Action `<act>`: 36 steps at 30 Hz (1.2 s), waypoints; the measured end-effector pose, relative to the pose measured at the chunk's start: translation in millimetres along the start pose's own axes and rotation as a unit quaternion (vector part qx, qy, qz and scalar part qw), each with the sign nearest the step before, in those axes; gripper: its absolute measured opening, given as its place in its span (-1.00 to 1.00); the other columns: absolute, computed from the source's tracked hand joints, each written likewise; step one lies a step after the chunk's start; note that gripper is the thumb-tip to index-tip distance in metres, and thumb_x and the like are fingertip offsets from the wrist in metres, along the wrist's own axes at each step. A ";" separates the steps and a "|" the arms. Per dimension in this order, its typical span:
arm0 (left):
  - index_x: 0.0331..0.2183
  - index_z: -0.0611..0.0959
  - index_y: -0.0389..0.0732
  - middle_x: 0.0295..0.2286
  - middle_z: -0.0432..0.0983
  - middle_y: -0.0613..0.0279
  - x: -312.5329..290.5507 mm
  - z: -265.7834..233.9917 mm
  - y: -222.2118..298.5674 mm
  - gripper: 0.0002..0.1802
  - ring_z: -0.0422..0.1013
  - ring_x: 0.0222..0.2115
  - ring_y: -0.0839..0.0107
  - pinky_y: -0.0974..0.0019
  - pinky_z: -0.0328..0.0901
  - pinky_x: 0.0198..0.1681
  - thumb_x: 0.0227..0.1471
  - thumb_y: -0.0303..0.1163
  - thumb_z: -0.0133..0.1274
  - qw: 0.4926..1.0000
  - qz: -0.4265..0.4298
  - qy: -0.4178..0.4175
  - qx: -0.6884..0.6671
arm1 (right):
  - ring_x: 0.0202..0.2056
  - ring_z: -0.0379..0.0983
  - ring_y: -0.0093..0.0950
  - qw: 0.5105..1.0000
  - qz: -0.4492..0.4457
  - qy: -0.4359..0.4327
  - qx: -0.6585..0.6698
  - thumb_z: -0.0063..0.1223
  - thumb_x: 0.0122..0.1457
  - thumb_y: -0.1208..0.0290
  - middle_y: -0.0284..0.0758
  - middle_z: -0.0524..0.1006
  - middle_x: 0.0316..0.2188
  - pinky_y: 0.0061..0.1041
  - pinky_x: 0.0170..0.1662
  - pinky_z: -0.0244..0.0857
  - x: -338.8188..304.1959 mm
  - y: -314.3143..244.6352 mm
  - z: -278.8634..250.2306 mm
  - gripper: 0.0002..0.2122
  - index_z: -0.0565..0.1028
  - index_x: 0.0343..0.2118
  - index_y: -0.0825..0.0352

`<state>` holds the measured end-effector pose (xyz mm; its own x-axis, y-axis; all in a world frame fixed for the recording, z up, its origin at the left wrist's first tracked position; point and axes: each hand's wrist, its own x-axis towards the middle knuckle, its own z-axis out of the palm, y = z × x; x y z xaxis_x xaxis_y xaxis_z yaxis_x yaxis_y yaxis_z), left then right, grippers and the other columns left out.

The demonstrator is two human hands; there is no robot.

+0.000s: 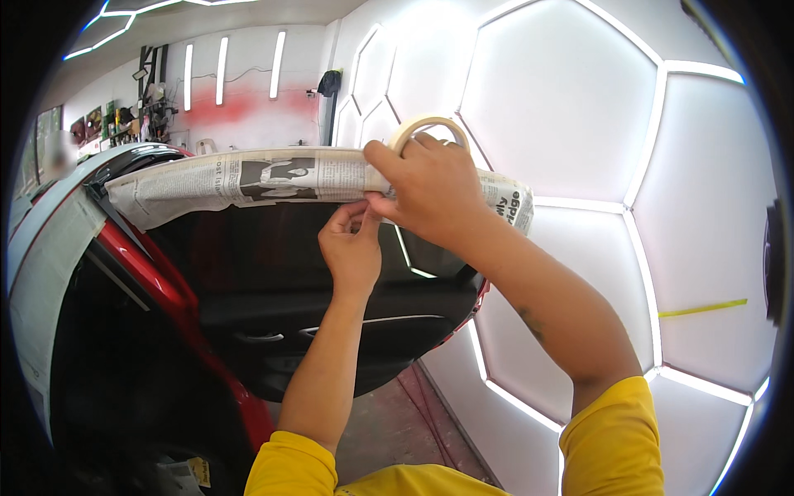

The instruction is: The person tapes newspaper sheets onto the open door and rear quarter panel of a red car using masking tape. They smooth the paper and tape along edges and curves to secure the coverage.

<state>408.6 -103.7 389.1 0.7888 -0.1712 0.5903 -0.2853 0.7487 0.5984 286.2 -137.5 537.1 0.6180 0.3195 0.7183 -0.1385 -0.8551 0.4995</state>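
Note:
A long strip of newspaper (343, 175) lies folded along the top of an open car door (248, 248), hanging over its window edge. My right hand (434, 186) grips a roll of cream masking tape (411, 126) at the strip's upper edge, its thumb pointing down at the paper. Just below, my left hand (351, 248) has its thumb and fingers pinched together at the paper's lower edge, close to the right thumb. Whatever sits between the left fingertips is too small to make out.
Red door-frame trim (153, 269) and the dark car interior lie to the left. More paper (41, 306) covers the body at far left. A white wall (571, 107) with hexagonal light strips stands close on the right. Shelves with bottles (124, 124) are at the back.

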 end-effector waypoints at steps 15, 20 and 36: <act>-0.21 0.65 -0.29 -0.42 0.52 0.33 -130.1 -10.9 43.7 -0.75 0.35 -0.42 0.56 0.40 0.30 -0.27 0.08 -0.58 0.39 0.979 0.113 -0.003 0.170 | -0.36 0.40 -0.59 0.742 0.501 -0.016 0.446 0.01 0.14 0.70 -0.36 0.50 -0.34 -0.52 -0.18 0.35 -309.8 -51.1 -73.5 -0.10 -0.14 0.54 0.28; -0.24 0.76 -0.25 -0.25 0.64 0.11 -203.9 27.0 55.7 -0.67 0.56 -0.22 0.25 0.26 0.42 -0.10 -0.12 -0.57 0.47 0.867 0.090 -0.406 0.276 | -0.19 0.50 -0.41 0.623 0.422 -0.027 0.658 -0.11 0.10 0.73 -0.15 0.51 0.00 -0.41 0.03 0.37 -350.4 -66.7 -65.5 0.07 -0.54 0.56 0.21; 0.01 0.65 -0.29 -0.03 0.57 0.06 -254.6 60.4 29.9 -0.40 0.53 -0.02 0.09 0.18 0.43 0.08 -0.11 -0.49 0.50 0.759 -0.030 -0.542 0.360 | -0.17 0.61 0.08 0.742 0.297 -0.194 0.569 -0.03 0.26 0.66 0.15 0.58 -0.12 -0.17 0.13 0.39 -405.0 -53.2 -74.1 0.02 -0.54 0.55 0.21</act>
<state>166.3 -76.4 289.3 0.0125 -0.9090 0.4165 -0.7974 0.2423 0.5527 -14.0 -191.2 255.6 0.9159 -0.2041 0.3455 0.1318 -0.6602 -0.7394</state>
